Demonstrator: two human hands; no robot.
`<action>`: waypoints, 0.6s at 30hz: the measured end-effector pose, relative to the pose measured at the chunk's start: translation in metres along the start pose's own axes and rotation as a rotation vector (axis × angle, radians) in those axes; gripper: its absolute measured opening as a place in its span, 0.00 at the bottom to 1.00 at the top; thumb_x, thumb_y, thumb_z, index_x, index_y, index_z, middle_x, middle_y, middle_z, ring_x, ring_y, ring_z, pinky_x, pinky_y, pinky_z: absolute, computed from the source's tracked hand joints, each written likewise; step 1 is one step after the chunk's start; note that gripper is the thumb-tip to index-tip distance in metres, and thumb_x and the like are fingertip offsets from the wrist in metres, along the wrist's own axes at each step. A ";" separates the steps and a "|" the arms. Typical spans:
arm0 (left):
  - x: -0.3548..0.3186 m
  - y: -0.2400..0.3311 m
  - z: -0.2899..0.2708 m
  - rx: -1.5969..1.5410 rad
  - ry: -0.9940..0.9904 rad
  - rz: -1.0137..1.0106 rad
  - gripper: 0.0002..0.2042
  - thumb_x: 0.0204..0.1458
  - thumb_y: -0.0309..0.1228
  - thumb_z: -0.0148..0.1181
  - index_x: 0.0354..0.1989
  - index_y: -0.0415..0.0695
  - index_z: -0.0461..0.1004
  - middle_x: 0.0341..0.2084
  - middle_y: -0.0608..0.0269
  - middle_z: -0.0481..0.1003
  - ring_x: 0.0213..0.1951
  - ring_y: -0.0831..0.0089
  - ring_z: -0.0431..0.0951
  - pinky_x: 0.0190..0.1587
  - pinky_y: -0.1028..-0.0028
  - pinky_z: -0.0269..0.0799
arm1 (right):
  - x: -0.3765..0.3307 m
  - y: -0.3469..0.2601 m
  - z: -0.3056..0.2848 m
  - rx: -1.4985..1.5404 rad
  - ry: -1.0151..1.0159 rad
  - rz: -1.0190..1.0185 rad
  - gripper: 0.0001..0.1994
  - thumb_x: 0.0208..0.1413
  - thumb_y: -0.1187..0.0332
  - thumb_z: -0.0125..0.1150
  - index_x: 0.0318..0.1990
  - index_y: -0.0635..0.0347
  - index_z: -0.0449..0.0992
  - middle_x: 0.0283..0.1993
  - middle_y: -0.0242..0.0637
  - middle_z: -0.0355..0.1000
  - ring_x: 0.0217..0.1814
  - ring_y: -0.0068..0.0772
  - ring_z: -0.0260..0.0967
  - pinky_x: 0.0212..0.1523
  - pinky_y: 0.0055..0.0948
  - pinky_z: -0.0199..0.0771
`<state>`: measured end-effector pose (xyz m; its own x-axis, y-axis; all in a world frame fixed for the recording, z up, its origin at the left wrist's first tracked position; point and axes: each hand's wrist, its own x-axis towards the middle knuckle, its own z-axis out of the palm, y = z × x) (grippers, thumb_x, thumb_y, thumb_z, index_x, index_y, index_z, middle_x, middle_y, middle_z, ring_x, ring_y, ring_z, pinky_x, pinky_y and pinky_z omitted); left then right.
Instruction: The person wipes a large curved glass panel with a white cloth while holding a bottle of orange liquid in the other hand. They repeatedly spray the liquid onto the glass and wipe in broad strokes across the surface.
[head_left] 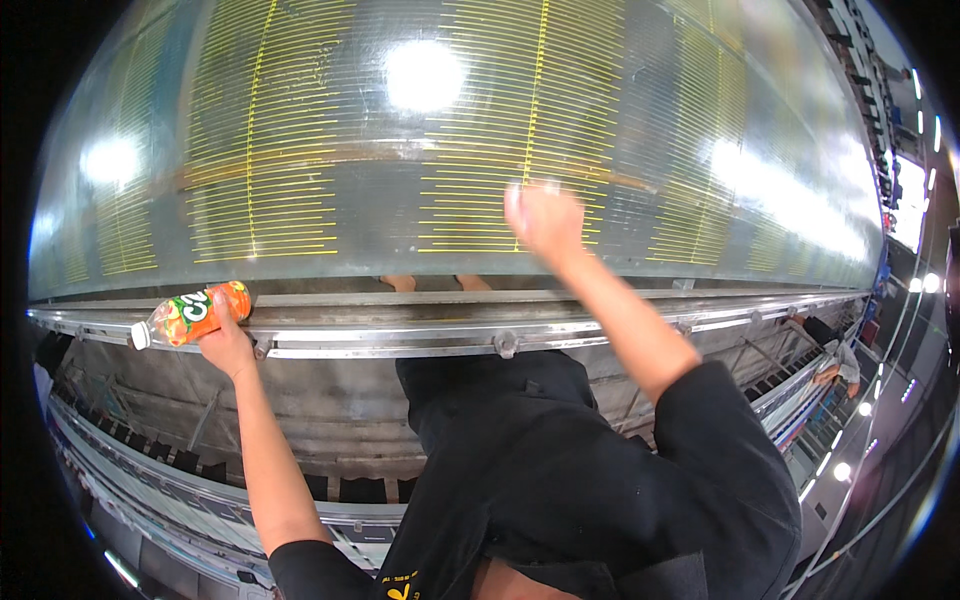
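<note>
My left hand (226,345) grips an orange drink bottle (190,316) with a white cap, held on its side at the metal rail (430,335) on the left. My right hand (543,217) is raised against the large shiny metal sheet (400,140) with rows of yellow lines; it is blurred, fingers spread on the surface, holding nothing. Both arms come up from my black short-sleeved shirt.
The curved metal sheet fills the upper half and shows bright light reflections. Below the rail run metal frames and a conveyor-like track (200,480). Another person (835,355) bends over the line at the far right.
</note>
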<state>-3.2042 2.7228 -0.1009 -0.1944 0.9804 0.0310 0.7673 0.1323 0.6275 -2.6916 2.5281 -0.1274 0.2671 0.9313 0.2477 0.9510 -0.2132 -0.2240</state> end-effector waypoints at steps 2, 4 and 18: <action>-0.003 -0.003 -0.006 0.026 -0.014 -0.041 0.25 0.65 0.51 0.68 0.47 0.36 0.86 0.45 0.55 0.88 0.46 0.62 0.88 0.50 0.63 0.78 | -0.024 0.003 -0.017 0.066 0.033 -0.067 0.17 0.63 0.59 0.68 0.22 0.48 0.73 0.21 0.36 0.71 0.21 0.41 0.70 0.25 0.43 0.73; -0.001 -0.002 -0.005 0.039 -0.014 -0.048 0.25 0.65 0.52 0.68 0.47 0.36 0.86 0.44 0.55 0.88 0.46 0.62 0.88 0.50 0.63 0.78 | 0.010 0.038 -0.009 0.001 0.031 -0.043 0.18 0.63 0.59 0.68 0.22 0.49 0.72 0.22 0.39 0.71 0.20 0.44 0.69 0.25 0.44 0.71; -0.004 0.000 -0.003 0.012 -0.006 -0.078 0.26 0.64 0.53 0.69 0.46 0.37 0.87 0.41 0.55 0.89 0.43 0.63 0.88 0.48 0.63 0.79 | -0.043 0.032 -0.021 -0.019 0.073 -0.099 0.10 0.55 0.59 0.74 0.27 0.46 0.78 0.23 0.31 0.72 0.24 0.37 0.74 0.26 0.39 0.74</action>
<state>-3.2057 2.7188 -0.0988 -0.2505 0.9678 -0.0227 0.7571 0.2105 0.6185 -2.6698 2.4749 -0.1252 0.1817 0.9243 0.3358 0.9759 -0.1276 -0.1770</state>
